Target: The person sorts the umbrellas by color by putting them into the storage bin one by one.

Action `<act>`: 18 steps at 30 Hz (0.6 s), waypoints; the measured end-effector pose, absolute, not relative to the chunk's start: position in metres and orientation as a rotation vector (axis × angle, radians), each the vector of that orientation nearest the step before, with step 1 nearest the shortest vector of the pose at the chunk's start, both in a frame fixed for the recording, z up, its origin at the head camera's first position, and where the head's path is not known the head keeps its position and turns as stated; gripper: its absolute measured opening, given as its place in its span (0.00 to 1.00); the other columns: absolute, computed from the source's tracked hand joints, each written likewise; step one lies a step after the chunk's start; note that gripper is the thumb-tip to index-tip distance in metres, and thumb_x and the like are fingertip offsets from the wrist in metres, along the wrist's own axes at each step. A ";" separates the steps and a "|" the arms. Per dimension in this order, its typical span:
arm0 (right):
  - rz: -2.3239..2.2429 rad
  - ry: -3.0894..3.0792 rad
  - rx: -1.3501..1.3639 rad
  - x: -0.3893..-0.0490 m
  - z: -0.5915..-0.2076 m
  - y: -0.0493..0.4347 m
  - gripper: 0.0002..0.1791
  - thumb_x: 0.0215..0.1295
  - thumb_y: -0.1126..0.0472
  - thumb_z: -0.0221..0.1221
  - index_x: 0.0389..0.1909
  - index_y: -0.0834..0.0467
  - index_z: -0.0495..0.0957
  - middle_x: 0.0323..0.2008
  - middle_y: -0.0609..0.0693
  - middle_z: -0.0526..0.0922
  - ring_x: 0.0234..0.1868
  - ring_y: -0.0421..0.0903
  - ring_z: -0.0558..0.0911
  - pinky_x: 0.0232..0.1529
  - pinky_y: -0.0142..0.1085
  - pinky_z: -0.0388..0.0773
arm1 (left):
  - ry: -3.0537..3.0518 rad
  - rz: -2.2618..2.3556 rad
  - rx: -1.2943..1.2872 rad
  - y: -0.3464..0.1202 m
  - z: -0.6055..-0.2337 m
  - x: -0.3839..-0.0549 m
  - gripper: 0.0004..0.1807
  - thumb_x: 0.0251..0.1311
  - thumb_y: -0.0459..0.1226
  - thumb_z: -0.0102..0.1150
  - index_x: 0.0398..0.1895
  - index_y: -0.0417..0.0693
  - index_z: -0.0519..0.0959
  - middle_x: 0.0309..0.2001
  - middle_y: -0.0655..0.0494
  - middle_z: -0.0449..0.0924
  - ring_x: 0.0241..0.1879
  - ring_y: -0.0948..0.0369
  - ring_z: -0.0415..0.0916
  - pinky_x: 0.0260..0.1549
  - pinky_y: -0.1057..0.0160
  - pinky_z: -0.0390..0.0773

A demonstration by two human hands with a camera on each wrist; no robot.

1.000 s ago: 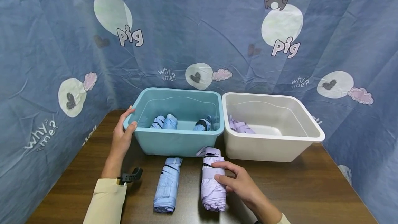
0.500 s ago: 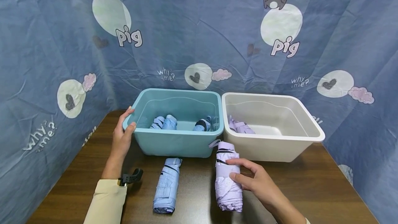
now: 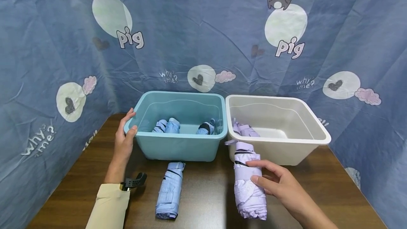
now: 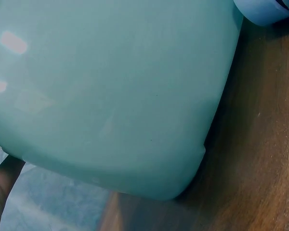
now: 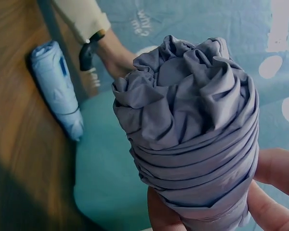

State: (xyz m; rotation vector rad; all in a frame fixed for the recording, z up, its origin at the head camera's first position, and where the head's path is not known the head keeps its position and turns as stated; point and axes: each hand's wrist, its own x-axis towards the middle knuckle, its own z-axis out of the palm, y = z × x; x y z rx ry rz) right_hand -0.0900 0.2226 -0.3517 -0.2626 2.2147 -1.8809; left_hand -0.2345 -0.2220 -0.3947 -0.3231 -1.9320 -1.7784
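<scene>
A folded lilac umbrella [image 3: 249, 186] is in my right hand [image 3: 279, 183], its strap end near the white bin's front wall. Thumb and fingers pinch it around the middle, and in the right wrist view its gathered cloth end fills the centre. My left hand [image 3: 125, 135] grips the left rim of the teal bin [image 3: 178, 147], thumb over the front corner. Between the arms, a folded blue umbrella [image 3: 170, 192] lies on the table. Several blue umbrellas [image 3: 172, 125] rest inside the teal bin, and lilac umbrellas [image 3: 248, 130] lie in the white bin [image 3: 279, 147].
Both bins stand side by side on the brown wooden table [image 3: 203, 190], rims nearly touching. A blue printed curtain [image 3: 203, 34] hangs right behind them and along both sides. A black wrist strap [image 3: 135, 181] sits on the left forearm.
My right hand has carried the lilac umbrella to the right, from in front of the teal bin to in front of the white bin. The left hand keeps its grip on the rim.
</scene>
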 end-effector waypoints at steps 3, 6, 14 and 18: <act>-1.875 2.204 -0.270 -0.086 -0.347 0.227 0.22 0.66 0.61 0.60 0.61 0.56 0.73 0.53 0.62 0.75 0.45 0.51 0.82 0.39 0.47 0.80 | -1.930 -1.778 -0.321 -0.226 -0.404 -0.243 0.28 0.62 0.31 0.47 0.67 0.36 0.64 0.74 0.51 0.56 0.72 0.55 0.51 0.63 0.61 0.55; -1.878 2.197 -0.255 -0.082 -0.341 0.230 0.22 0.66 0.61 0.60 0.61 0.55 0.73 0.55 0.61 0.75 0.46 0.51 0.82 0.40 0.48 0.80 | -1.912 -1.785 -0.324 -0.230 -0.413 -0.250 0.28 0.62 0.32 0.47 0.67 0.39 0.65 0.73 0.53 0.56 0.72 0.56 0.51 0.64 0.60 0.54; -1.886 2.242 -0.289 -0.080 -0.323 0.239 0.22 0.66 0.63 0.59 0.61 0.56 0.73 0.54 0.59 0.76 0.46 0.53 0.82 0.40 0.48 0.80 | -1.883 -1.777 -0.339 -0.230 -0.415 -0.252 0.27 0.62 0.33 0.47 0.66 0.41 0.67 0.72 0.58 0.59 0.71 0.58 0.52 0.64 0.59 0.53; -1.905 2.275 -0.369 -0.083 -0.313 0.245 0.22 0.67 0.66 0.57 0.62 0.58 0.72 0.50 0.59 0.78 0.43 0.51 0.83 0.37 0.48 0.81 | -1.876 -1.773 -0.348 -0.230 -0.415 -0.252 0.27 0.61 0.32 0.47 0.66 0.40 0.67 0.72 0.57 0.60 0.71 0.57 0.52 0.63 0.59 0.53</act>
